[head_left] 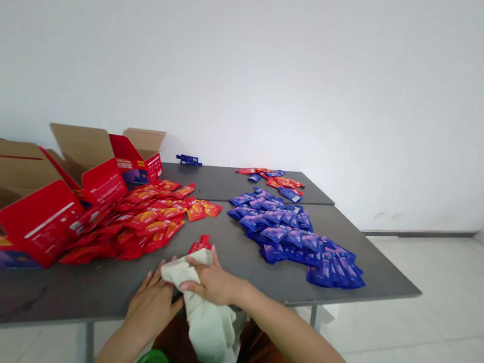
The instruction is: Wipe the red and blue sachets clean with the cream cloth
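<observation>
Pale cloth (209, 324) | held in our right grip (213, 283); left grip (151, 304) spread flat beside it | red pouch (196, 248) on worktop (265, 284), partly under cloth | risk: hanging end gets tugged, we could drag pouch askew

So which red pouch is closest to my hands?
The lone red pouch partly hidden by the pale cloth under your right hand; the others lie in or beside the red pile, or the mixed group beyond.
</observation>
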### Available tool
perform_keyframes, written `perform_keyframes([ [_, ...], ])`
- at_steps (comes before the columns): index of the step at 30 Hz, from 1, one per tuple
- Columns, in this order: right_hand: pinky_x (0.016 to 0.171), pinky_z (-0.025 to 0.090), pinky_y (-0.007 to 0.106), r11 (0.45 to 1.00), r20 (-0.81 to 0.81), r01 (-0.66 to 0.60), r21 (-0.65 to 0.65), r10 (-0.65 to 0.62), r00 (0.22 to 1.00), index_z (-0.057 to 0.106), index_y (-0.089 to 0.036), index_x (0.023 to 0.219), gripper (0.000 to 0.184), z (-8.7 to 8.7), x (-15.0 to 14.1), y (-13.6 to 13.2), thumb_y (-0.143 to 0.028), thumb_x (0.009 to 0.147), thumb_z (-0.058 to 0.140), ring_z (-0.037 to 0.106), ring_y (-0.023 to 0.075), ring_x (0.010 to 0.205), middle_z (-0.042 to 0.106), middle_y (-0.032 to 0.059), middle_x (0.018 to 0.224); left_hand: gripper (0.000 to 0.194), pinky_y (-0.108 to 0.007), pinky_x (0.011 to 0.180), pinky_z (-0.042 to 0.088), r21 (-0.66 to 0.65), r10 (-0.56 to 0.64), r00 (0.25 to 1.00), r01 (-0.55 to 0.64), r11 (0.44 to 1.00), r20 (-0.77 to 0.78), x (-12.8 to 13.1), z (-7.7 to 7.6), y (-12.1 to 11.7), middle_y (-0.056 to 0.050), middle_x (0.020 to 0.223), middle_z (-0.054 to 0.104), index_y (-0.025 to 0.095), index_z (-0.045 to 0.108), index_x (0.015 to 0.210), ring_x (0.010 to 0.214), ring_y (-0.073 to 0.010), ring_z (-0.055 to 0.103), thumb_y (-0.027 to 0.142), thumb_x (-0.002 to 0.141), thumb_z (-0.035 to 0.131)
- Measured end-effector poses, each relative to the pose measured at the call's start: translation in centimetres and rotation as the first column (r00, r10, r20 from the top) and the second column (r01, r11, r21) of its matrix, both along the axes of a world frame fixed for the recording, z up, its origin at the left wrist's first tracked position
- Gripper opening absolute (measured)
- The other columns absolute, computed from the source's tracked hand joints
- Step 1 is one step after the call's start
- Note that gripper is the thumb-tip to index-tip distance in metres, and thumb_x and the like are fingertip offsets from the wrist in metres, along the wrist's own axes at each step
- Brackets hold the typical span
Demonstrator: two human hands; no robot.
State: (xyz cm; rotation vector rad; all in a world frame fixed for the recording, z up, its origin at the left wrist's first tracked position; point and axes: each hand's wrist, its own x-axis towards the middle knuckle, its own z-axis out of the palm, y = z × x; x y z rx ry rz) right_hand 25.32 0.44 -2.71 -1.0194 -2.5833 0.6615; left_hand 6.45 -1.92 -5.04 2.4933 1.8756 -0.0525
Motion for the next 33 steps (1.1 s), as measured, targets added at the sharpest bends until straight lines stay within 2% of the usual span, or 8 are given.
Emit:
perform_keyframes([
  [3,0.117,0.003,0.043,0.997,0.049,-0.072,-0.010,0.073,0.996,0.038,-0.018,0.143,0.050,-1.2,-0.4,2.1,-0.045,0.103,0.026,0.019,0.0160,0.142,0.037,0.0114,0.147,0.061,-0.052,0.113,0.020,-0.027,0.020,0.999,-0.021,0.999,-0.028,0.4,0.0,-0.2,-0.010,0.152,0.027,0.014,0.042,0.143,0.143,-0.0292,0.018,0.039,0.087,0.038],
  [7,0.115,-0.001,0.051,0.982,0.214,0.186,0.015,-0.185,0.959,0.035,-0.003,0.142,0.061,-1.4,0.0,7.1,-0.048,0.101,0.027,0.020,0.0221,0.142,0.031,0.0219,0.147,0.061,-0.054,0.112,0.022,-0.025,0.106,0.988,-0.110,0.994,-0.111,1.7,-0.4,-0.2,-0.009,0.154,0.016,0.010,0.030,0.147,0.144,-0.0290,0.016,0.032,0.090,0.031],
  [10,0.110,-0.010,0.059,0.966,0.283,0.260,0.021,-0.255,0.925,0.032,-0.004,0.144,0.062,-0.8,0.3,8.9,-0.048,0.102,0.020,0.020,0.0243,0.142,0.030,0.0226,0.147,0.061,-0.054,0.112,0.023,-0.017,0.145,0.981,-0.148,0.989,-0.126,2.4,-0.7,-0.1,-0.009,0.154,0.013,0.010,0.025,0.148,0.143,-0.0284,0.017,0.032,0.091,0.030],
  [15,0.107,-0.019,0.059,0.983,0.162,0.157,0.099,-0.171,0.972,0.021,-0.016,0.150,0.059,-0.7,0.5,4.5,-0.048,0.101,0.021,0.017,0.0246,0.142,0.024,0.0136,0.152,0.060,-0.050,0.112,0.024,-0.036,0.145,0.982,-0.150,0.988,-0.120,2.6,-0.3,0.0,-0.011,0.153,0.016,0.010,0.028,0.147,0.142,-0.0295,0.020,0.031,0.091,0.033],
  [21,0.113,-0.009,0.056,0.998,0.158,0.016,0.061,-0.025,0.987,0.022,-0.025,0.150,0.053,0.5,0.9,-1.6,-0.043,0.101,0.028,0.024,0.0237,0.140,0.037,0.0092,0.147,0.058,-0.041,0.112,0.028,-0.056,0.099,0.984,-0.108,0.993,-0.146,2.6,0.6,0.0,-0.020,0.150,0.023,0.004,0.038,0.142,0.140,-0.0306,0.024,0.002,0.086,0.022],
  [25,0.114,-0.004,0.055,0.999,0.226,0.025,0.022,-0.030,0.974,0.037,-0.016,0.145,0.053,0.7,0.6,-0.6,-0.043,0.103,0.021,0.028,0.0232,0.139,0.045,0.0164,0.140,0.060,-0.042,0.111,0.029,-0.047,0.088,0.988,-0.095,0.994,-0.130,2.6,0.8,-0.3,-0.020,0.150,0.023,0.002,0.038,0.142,0.140,-0.0335,0.023,0.000,0.084,0.024],
  [28,0.116,0.001,0.049,0.989,0.233,0.089,0.121,-0.116,0.966,0.048,-0.007,0.136,0.058,-0.3,-0.1,1.4,-0.046,0.102,0.021,0.026,0.0211,0.140,0.048,0.0194,0.136,0.061,-0.047,0.107,0.033,-0.033,0.139,0.981,-0.144,0.989,-0.139,3.0,0.9,-0.7,-0.017,0.152,0.024,0.006,0.037,0.143,0.138,-0.0375,0.027,0.002,0.084,0.026],
  [33,0.117,0.014,0.040,0.971,0.217,0.189,0.145,-0.218,0.952,0.046,-0.001,0.135,0.064,-1.6,-1.4,5.6,-0.050,0.101,0.024,0.025,0.0187,0.140,0.043,0.0191,0.141,0.061,-0.056,0.102,0.033,-0.010,0.194,0.961,-0.200,0.980,-0.197,3.5,1.2,-0.9,-0.009,0.152,0.028,0.016,0.042,0.142,0.136,-0.0406,0.030,0.005,0.086,0.023],
])
